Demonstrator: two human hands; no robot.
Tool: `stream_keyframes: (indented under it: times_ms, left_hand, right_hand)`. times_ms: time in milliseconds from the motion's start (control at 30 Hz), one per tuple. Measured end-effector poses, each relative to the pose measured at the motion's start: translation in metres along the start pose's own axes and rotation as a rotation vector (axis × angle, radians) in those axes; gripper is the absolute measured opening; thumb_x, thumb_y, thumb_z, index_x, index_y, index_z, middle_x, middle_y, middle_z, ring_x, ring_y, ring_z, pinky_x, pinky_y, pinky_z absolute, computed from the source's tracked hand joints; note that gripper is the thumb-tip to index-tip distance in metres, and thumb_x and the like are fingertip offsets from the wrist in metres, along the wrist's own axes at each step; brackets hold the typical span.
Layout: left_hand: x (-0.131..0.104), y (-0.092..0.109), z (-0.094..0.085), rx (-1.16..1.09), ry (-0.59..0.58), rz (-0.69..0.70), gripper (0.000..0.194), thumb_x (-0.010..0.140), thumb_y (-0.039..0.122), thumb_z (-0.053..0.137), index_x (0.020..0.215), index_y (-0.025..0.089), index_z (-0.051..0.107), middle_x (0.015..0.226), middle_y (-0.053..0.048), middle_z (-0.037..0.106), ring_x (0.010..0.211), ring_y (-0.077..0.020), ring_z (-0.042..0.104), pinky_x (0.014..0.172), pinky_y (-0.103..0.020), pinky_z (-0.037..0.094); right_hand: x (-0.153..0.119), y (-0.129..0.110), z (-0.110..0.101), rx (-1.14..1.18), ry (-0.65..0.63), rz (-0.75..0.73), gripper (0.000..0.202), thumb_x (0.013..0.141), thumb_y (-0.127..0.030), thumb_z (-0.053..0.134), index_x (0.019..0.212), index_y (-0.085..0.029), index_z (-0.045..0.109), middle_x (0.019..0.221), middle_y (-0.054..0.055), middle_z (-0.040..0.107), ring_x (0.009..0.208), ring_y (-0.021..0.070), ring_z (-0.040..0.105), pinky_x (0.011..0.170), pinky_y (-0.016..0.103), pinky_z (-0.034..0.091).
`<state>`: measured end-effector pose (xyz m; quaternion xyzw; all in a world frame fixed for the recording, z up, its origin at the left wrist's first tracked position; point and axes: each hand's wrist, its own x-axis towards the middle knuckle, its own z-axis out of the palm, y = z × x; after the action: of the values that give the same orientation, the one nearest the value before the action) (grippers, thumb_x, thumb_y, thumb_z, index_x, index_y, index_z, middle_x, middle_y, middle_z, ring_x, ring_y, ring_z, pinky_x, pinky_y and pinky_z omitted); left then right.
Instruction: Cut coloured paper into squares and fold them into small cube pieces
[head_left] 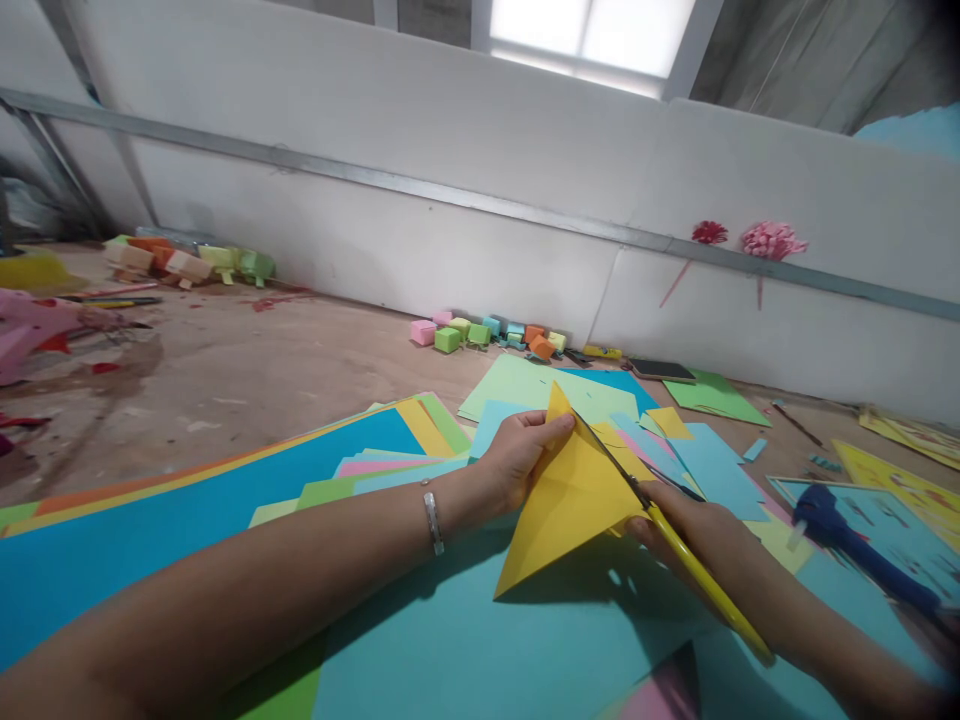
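Note:
My left hand (525, 455) pinches the upper left edge of a folded sheet of yellow paper (570, 500), which it holds up above the stacked coloured sheets. In my right hand (682, 525) is a pair of scissors (701, 575) with yellow handles. The dark blades lie along the right side of the yellow paper and point up toward my left thumb. My right fingers are partly hidden behind the paper and the handles. Below both hands lies a large light blue sheet (465, 640).
Several small paper cubes (448, 340) sit near the white wall panel. At the left are more paper shapes (187, 268) and a pink glue gun (37, 325); at the right, a dark blue glue gun (847, 535). A dark phone-like slab (660, 371) lies behind the sheets.

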<state>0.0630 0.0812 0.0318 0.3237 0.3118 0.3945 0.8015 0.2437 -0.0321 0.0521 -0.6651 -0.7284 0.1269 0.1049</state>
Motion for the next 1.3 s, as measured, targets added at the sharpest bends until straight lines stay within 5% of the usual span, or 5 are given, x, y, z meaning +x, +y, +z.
stream_keyframes:
  times_ms: [200, 467, 767, 933, 1300]
  left_hand:
    - [0.001, -0.001, -0.002, -0.001, -0.013, 0.001, 0.019, 0.072, 0.025, 0.079, 0.08, 0.013, 0.066, 0.075, -0.008, 0.071, 0.063, -0.0203, 0.068, 0.06, -0.032, 0.056]
    - [-0.002, 0.0, 0.0, 0.03, -0.03, 0.003, 0.021, 0.071, 0.028, 0.079, 0.079, 0.014, 0.067, 0.074, -0.008, 0.071, 0.062, -0.0208, 0.068, 0.059, -0.033, 0.056]
    - [-0.003, -0.001, -0.002, 0.045, -0.055, 0.021, 0.024, 0.068, 0.029, 0.081, 0.079, 0.014, 0.067, 0.073, -0.007, 0.07, 0.061, -0.0198, 0.067, 0.057, -0.031, 0.056]
    - [-0.004, -0.001, -0.002, 0.051, -0.062, 0.058, 0.03, 0.061, 0.032, 0.085, 0.076, 0.014, 0.066, 0.068, -0.005, 0.068, 0.058, -0.0192, 0.066, 0.055, -0.031, 0.056]
    - [-0.009, 0.0, 0.003, 0.033, -0.075, 0.091, 0.028, 0.055, 0.026, 0.084, 0.074, 0.013, 0.067, 0.067, -0.004, 0.069, 0.059, -0.018, 0.065, 0.055, -0.029, 0.055]
  right_hand:
    - [-0.005, 0.004, -0.003, 0.114, -0.072, -0.097, 0.043, 0.094, -0.038, 0.04, 0.134, -0.023, 0.049, 0.124, 0.012, 0.065, 0.105, 0.0278, 0.065, 0.083, 0.035, 0.05]
    - [-0.009, -0.003, 0.0, 0.08, -0.067, 0.059, 0.047, 0.088, -0.033, 0.046, 0.134, -0.025, 0.05, 0.111, 0.01, 0.072, 0.093, 0.0286, 0.069, 0.076, 0.035, 0.053]
    - [-0.014, 0.004, 0.004, 0.172, -0.064, 0.022, 0.053, 0.088, -0.035, 0.053, 0.139, -0.029, 0.043, 0.116, 0.009, 0.07, 0.099, 0.0295, 0.068, 0.082, 0.037, 0.051]
    - [-0.013, 0.003, 0.006, 0.246, -0.028, 0.155, 0.041, 0.095, -0.041, 0.037, 0.131, -0.029, 0.053, 0.1, 0.006, 0.074, 0.087, 0.0268, 0.071, 0.072, 0.035, 0.055]
    - [-0.014, -0.008, -0.004, 0.105, 0.092, -0.056, 0.05, 0.087, -0.029, 0.048, 0.135, -0.02, 0.051, 0.121, 0.014, 0.067, 0.108, 0.0295, 0.065, 0.087, 0.04, 0.054]
